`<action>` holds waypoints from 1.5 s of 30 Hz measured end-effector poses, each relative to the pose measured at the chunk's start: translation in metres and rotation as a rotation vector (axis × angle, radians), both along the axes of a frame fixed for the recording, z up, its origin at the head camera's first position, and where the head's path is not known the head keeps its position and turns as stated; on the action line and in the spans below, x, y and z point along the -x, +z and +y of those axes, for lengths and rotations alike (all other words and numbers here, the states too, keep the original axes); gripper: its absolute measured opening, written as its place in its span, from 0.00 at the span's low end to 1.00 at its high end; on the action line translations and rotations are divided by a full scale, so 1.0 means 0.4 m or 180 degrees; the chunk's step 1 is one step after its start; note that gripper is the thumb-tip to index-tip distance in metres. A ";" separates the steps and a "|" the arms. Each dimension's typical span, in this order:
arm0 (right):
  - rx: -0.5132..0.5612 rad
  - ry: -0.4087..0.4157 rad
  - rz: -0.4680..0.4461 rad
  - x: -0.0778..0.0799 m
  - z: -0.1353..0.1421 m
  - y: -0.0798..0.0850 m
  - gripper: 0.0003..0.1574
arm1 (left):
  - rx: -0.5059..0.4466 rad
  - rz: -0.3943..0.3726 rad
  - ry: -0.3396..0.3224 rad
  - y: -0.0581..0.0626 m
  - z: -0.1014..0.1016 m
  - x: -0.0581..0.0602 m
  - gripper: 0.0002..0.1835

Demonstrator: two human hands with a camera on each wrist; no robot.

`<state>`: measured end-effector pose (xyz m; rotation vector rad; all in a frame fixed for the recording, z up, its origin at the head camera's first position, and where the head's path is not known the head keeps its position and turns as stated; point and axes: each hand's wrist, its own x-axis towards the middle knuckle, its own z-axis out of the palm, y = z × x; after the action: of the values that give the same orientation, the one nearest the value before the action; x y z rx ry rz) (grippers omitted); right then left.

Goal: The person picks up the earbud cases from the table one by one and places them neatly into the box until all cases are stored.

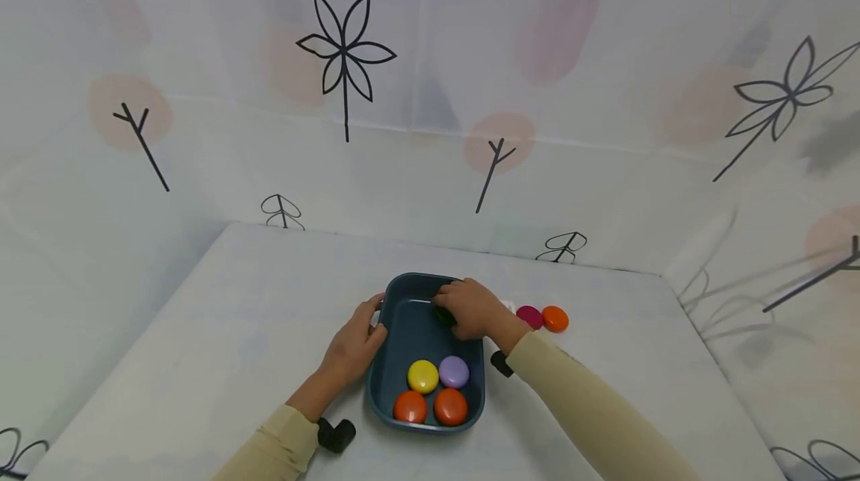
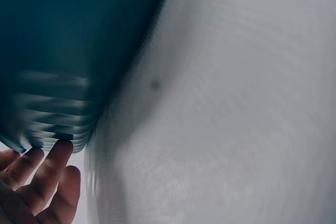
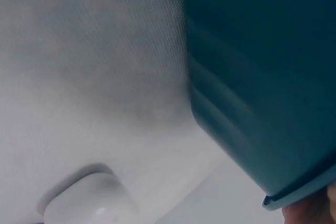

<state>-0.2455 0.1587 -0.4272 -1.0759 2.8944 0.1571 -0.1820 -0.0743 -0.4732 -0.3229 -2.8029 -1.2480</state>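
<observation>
A dark blue rectangular plastic bin [image 1: 403,346] stands on the white table, its outer wall [image 3: 252,77] close up in the right wrist view. My left hand [image 1: 352,346] holds its left side, thumb at the rim, with the fingertips [image 2: 63,148] against the ribbed outer wall in the left wrist view. At the far right corner, my right hand [image 1: 470,309] reaches over the rim and grips a dark, nearly black piece [image 1: 443,315], mostly hidden by the fingers. Toward the near end lie a yellow disc [image 1: 422,376], a lilac disc [image 1: 454,372] and two orange-red discs [image 1: 451,407].
Right of the bin, a magenta disc [image 1: 529,317] and an orange disc [image 1: 555,319] lie on the table. A white rounded piece [image 3: 94,200] sits beside them, partly behind the right wrist. Patterned cloth [image 1: 416,92] hangs behind the table.
</observation>
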 end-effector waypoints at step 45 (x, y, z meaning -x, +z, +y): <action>0.0859 -0.0169 -0.0323 -0.009 0.042 0.030 0.26 | -0.0001 0.0012 0.0020 -0.001 0.001 0.000 0.29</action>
<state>-0.2417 0.1754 -0.4153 -1.0050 2.9060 -0.2898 -0.1822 -0.0741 -0.4736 -0.3156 -2.7985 -1.2451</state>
